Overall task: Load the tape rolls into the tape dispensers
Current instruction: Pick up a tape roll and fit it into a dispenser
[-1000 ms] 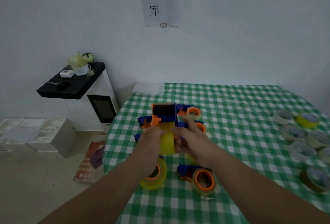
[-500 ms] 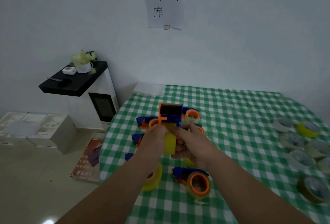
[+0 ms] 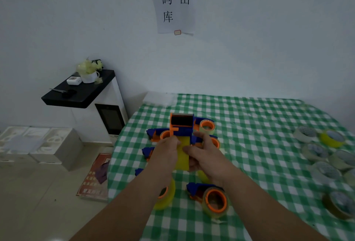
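Observation:
Above the green checked table both hands hold up a blue and orange tape dispenser with a yellow tape roll in it, seen edge-on. My left hand grips its left side, thumb on the roll's top. My right hand grips the right side, fingers over the roll. Several loaded dispensers lie on the table behind and below, one with an orange hub near the front and one at the back. Several loose tape rolls lie at the right edge.
A yellow roll on a dispenser sits under my left forearm. A white cabinet with a black top stands left of the table, white boxes beside it on the floor. A white packet lies at the table's far left corner.
The held dispenser and both hands have stayed at about the same place over the table. My fingers have shifted on the yellow roll, the right ones reaching further over it.

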